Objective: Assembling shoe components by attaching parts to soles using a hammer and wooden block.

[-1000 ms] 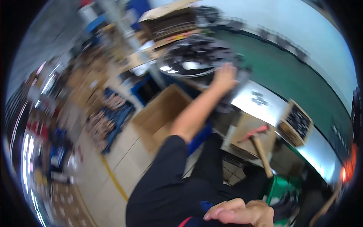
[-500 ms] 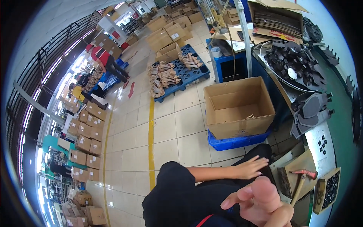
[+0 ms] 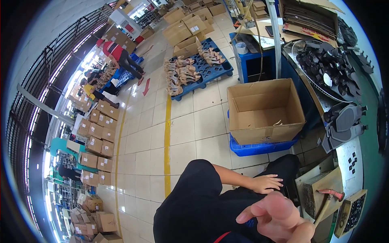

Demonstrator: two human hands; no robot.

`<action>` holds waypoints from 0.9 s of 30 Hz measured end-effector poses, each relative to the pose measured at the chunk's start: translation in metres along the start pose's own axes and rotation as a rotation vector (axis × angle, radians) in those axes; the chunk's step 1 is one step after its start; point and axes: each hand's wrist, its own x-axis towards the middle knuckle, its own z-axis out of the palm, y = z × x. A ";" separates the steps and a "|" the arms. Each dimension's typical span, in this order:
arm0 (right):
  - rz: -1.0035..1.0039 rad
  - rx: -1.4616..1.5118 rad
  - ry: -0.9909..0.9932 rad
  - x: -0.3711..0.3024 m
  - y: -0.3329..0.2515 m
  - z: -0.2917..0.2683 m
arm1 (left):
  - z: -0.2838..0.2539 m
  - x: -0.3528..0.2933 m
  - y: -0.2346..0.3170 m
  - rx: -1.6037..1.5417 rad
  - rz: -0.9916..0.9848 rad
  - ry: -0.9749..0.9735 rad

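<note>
likely paused | left hand (image 3: 266, 184) lay released over leg (image 3: 288, 165) | right hand (image 3: 279, 214) curled, grip unclear | resuming probably needed bench (image 3: 343, 172) reach

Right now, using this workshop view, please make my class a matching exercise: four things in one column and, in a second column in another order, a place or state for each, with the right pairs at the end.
Things
1. Hammer
2. Nearest open box
3. Nearest pallet
4. Left hand

Places and states
A. Under rows of tan shoes
B. Over dark trousers
C. Red-headed, lying on a block
D. On top of a blue tub

Right pairs: 1-C, 2-D, 3-A, 4-B
</note>
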 end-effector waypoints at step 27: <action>0.006 -0.498 0.670 -0.084 -0.051 -0.008 | 0.007 0.015 -0.002 0.005 0.091 0.018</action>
